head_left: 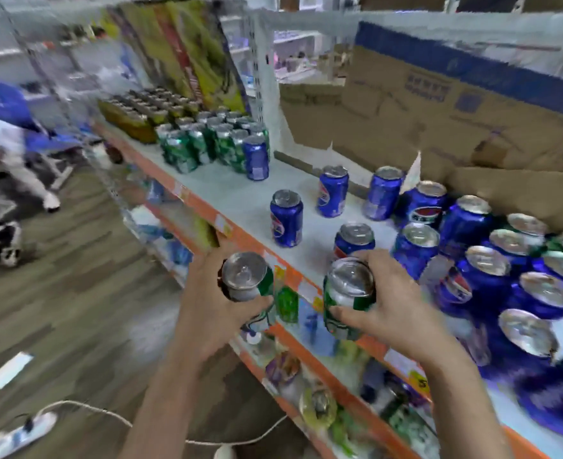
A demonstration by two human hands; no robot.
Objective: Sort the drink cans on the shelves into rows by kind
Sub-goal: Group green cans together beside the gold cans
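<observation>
each hand grasped one green can with a silver top, held upright just off the shelf's orange front edge [240, 236]: left hand [207, 293] round the left can [250, 286], right hand [389, 306] round the right can [346, 296]. blue cans [286, 218] stood apart on the shelf, bare board between them; more green cans [207, 144] clustered farther left.

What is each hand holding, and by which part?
Each holds one green can round its side wall: left hand on the left can, right hand on the right can.
</observation>
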